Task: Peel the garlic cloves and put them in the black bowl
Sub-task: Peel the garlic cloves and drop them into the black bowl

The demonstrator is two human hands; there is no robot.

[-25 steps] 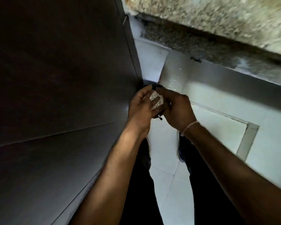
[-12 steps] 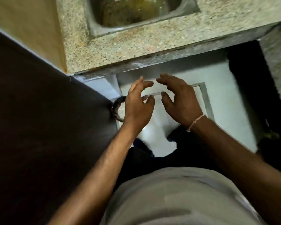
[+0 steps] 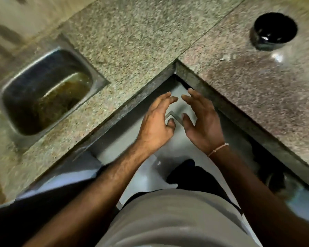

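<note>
Speckled granite L-shaped worktop [image 3: 136,38] fills most of the view, wrapping round an inside corner w/ grey floor [image 3: 146,175] showing below it. Rectangular stainless steel sink [image 3: 25,90] is sunk into the left stretch, murky brownish water in the bottom. Person's grey shirt front [image 3: 177,220] takes up the lower middle.

Both arms reach fwd over the floor gap right at the inside corner. Left hand [image 3: 157,123] and right hand [image 3: 202,120] hang side by side, palms angled toward each other, fingers spread and loosely bent, holding nothing. Fingertips nearly meet at the top but there's a gap btwn them, not touching afaict. Neither hand is on the worktop. Thin pale string bracelet [image 3: 218,149] on the right wrist.

Round glossy black bowl [image 3: 273,31] sits upright on the right stretch of worktop, far top right, well apart from both hands. Can't tell if anything's in it, inside is just dark w/ a couple of glints. No garlic cloves I can make out.
</note>
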